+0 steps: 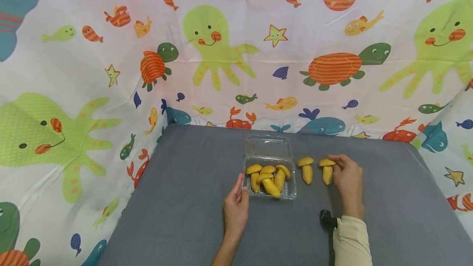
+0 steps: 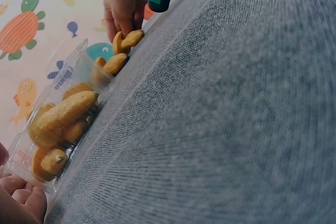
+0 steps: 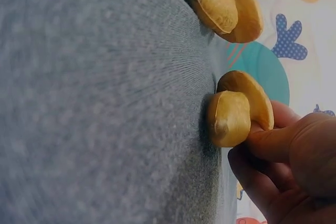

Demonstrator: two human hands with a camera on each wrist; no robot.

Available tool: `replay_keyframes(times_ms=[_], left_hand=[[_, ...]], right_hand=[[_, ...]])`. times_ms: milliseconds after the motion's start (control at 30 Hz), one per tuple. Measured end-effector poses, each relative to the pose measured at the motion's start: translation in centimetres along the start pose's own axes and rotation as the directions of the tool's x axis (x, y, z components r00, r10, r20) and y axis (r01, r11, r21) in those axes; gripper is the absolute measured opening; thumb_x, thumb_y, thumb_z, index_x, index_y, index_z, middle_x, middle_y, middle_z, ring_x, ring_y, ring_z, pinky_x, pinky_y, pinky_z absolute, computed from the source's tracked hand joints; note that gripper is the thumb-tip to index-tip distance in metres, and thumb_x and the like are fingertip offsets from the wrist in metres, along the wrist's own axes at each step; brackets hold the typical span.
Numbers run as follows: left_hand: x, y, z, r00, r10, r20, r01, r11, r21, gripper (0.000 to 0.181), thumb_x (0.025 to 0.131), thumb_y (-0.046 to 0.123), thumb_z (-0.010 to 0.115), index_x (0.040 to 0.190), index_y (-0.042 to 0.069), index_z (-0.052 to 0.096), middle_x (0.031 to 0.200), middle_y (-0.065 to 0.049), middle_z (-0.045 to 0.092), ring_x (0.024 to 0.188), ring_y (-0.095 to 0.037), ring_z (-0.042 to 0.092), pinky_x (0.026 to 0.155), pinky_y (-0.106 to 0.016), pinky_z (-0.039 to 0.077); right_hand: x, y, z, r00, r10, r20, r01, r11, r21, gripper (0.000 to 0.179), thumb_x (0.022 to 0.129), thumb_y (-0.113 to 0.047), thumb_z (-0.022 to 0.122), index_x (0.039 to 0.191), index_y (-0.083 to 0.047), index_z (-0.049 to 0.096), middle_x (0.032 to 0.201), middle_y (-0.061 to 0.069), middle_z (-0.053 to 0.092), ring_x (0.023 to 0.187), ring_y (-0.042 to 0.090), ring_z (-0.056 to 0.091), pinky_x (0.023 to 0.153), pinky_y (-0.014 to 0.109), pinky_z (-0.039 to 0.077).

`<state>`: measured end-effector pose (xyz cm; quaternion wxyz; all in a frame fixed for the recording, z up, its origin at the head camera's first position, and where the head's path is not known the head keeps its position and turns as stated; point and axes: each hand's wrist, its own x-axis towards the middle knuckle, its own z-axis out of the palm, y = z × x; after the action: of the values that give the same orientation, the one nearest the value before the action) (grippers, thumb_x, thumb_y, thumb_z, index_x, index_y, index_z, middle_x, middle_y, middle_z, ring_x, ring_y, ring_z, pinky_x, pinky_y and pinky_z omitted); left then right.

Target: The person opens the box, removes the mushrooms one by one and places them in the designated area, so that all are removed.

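nearest, a beige sleeve [image 1: 352, 241] is worn on the right forearm, and a small black device [image 1: 327, 218] is seen at its cuff. by the left hand [image 1: 236, 208], a clear plastic box [image 1: 290, 191] is held at its near left corner, between the thumb and the fingers. in this box four yellow mushrooms [image 1: 272, 186] are contained, partly heaped on one another. just to the right, a single mushroom [image 1: 307, 172] is laid on the grey cloth [image 1: 184, 200]. beside it, another mushroom [image 1: 327, 175] is pinched at its right side by the right hand [image 1: 348, 180]; whether it is lifted cannot be told. farther, the lid [image 1: 268, 147] is opened backward. behind everything, a white curtain [image 1: 236, 7] is printed with sea animals.
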<state>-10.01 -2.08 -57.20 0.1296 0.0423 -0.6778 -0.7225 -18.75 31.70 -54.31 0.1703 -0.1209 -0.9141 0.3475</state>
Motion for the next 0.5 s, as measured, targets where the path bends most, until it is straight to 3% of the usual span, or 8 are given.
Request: replay_keyframes(times_ms=[133,400,500], left_hand=[[0.03,0.07,0.03,1.000,-0.008,0.004,0.008,1.000,-0.002,0.049,0.106,0.003,0.060,0.155,0.006,0.052,0.156,-0.005,0.054,0.142,-0.020,0.052,0.104,-0.022,0.050],[0.06,0.12,-0.04,1.000,-0.016,0.005,0.016,1.000,0.002,0.050,0.107,0.004,0.060,0.156,0.007,0.052,0.157,-0.004,0.053,0.144,-0.019,0.050,0.106,-0.024,0.049],[-0.02,0.05,-0.07,1.000,-0.018,0.000,0.018,1.000,0.010,0.049,0.107,0.004,0.060,0.155,0.007,0.052,0.157,-0.003,0.054,0.144,-0.019,0.050,0.106,-0.024,0.049]], right_hand=[[0.11,-0.10,-0.14,1.000,-0.001,-0.010,0.001,1.000,-0.003,0.027,0.098,0.005,0.065,0.118,-0.007,0.079,0.115,0.016,0.079,0.110,0.036,0.074,0.070,0.021,0.045],[0.08,-0.06,-0.11,1.000,-0.019,-0.008,0.019,1.000,-0.002,0.028,0.098,0.007,0.063,0.118,-0.006,0.078,0.117,0.018,0.077,0.113,0.038,0.072,0.084,0.048,0.054],[0.04,0.06,-0.08,1.000,-0.019,-0.005,0.019,1.000,0.005,0.030,0.097,0.009,0.061,0.119,-0.004,0.077,0.120,0.019,0.077,0.116,0.039,0.072,0.091,0.052,0.055]])
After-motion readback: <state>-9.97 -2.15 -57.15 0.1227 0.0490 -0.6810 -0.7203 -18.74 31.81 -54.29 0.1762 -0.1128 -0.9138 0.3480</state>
